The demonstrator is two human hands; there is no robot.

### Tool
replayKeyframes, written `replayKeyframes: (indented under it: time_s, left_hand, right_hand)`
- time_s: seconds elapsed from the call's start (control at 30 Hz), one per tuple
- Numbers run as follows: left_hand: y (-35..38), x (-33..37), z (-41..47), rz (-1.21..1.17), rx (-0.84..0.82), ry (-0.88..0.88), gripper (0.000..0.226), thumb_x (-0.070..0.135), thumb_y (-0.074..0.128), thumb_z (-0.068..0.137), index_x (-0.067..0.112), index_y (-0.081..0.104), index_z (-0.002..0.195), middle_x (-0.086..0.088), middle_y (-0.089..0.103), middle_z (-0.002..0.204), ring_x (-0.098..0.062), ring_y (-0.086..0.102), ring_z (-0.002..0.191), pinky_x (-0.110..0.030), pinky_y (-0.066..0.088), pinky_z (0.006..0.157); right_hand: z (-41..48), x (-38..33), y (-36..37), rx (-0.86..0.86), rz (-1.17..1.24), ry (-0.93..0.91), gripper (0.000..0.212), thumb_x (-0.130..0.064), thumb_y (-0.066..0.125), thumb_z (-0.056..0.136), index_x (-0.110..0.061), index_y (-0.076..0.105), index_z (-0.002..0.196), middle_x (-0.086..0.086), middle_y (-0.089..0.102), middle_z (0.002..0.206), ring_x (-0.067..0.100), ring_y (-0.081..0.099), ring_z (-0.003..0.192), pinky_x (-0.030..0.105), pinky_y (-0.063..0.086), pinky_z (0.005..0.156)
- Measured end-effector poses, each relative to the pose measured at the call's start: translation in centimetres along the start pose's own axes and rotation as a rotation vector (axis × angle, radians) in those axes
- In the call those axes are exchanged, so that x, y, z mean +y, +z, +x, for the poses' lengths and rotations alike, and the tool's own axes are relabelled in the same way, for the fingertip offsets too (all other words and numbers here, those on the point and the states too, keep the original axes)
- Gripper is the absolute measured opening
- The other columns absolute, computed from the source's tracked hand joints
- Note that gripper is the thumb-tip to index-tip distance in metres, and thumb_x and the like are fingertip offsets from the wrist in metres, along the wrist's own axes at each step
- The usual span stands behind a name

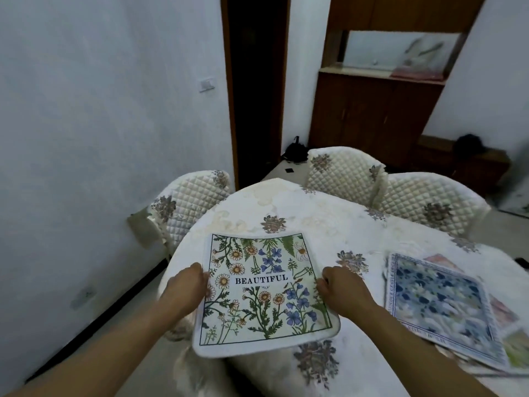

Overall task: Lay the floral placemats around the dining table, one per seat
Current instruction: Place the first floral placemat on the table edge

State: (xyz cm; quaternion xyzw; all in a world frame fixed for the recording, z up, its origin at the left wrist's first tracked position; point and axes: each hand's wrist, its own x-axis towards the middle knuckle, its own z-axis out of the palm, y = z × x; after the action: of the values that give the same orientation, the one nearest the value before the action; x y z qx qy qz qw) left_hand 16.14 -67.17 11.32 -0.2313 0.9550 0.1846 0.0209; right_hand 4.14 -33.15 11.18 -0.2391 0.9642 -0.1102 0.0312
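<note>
A white placemat [264, 293] printed with daisies, blue flowers and the word BEAUTIFUL is held over the near left edge of the dining table [329, 222], its front edge hanging past the table. My left hand [189, 285] grips its left side. My right hand [340, 285] grips its right side. A stack of several other floral placemats [440, 305] lies on the table to the right, a blue-flowered one on top.
The table wears a white cloth with grey flower motifs. Quilted white chairs stand at the left [189, 204], at the far end [343, 173] and at the far right [432, 202]. Beyond are a dark doorway [252, 90] and a brown cabinet [378, 110].
</note>
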Motion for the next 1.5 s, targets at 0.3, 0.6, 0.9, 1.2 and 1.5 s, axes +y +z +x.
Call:
replayKeyframes:
  time_s: [0.3,0.6,0.9,1.2,1.5]
  left_hand:
    - [-2.7,-2.0,5.5,-0.036,-0.095,0.142,0.021,0.026,0.052,0.096,0.008,0.045,0.088,-0.02,0.066,0.096,-0.038,0.062,0.091,-0.034,0.04,0.066]
    - [-5.5,-7.9,8.5,-0.126,-0.079,0.052,0.017,0.017,0.046,0.099,0.002,0.051,0.094,-0.017,0.067,0.09,-0.034,0.066,0.084,-0.038,0.053,0.071]
    - [-10.6,-20.3,19.8,-0.205,-0.039,0.116,0.016,0.023,0.04,0.102,0.016,0.052,0.093,0.002,0.063,0.079,-0.01,0.062,0.068,-0.023,0.043,0.052]
    - [-17.7,-28.2,32.3,-0.144,-0.104,0.294,0.03,0.036,0.037,0.102,0.017,0.058,0.092,0.0,0.064,0.073,-0.01,0.062,0.066,-0.026,0.045,0.054]
    - [-18.2,-26.0,44.0,-0.082,-0.112,0.43,0.018,0.033,0.041,0.101,0.017,0.048,0.097,-0.001,0.066,0.083,-0.018,0.066,0.073,-0.043,0.058,0.069]
  right_hand:
    - [-2.0,-5.3,0.4,0.032,0.032,0.193,0.031,-0.041,0.04,0.095,-0.024,0.039,0.069,-0.007,0.04,0.064,0.017,0.045,0.063,0.03,0.031,0.057]
    - [5.3,-11.4,2.6,0.004,0.1,0.118,0.038,-0.038,0.043,0.093,-0.026,0.03,0.06,-0.007,0.04,0.06,0.016,0.044,0.058,0.03,0.028,0.05]
    - [16.5,-23.6,5.8,0.056,0.049,0.154,0.036,-0.04,0.043,0.093,-0.026,0.032,0.062,-0.007,0.04,0.061,0.017,0.044,0.06,0.03,0.03,0.053]
    - [24.2,-35.1,7.2,0.098,-0.006,0.295,0.038,-0.04,0.044,0.094,-0.025,0.032,0.061,-0.006,0.038,0.058,0.018,0.042,0.057,0.031,0.027,0.052]
    - [32.7,-34.5,7.6,0.157,0.03,0.434,0.038,-0.038,0.048,0.091,-0.023,0.035,0.059,-0.005,0.041,0.054,0.014,0.045,0.053,0.025,0.022,0.044]
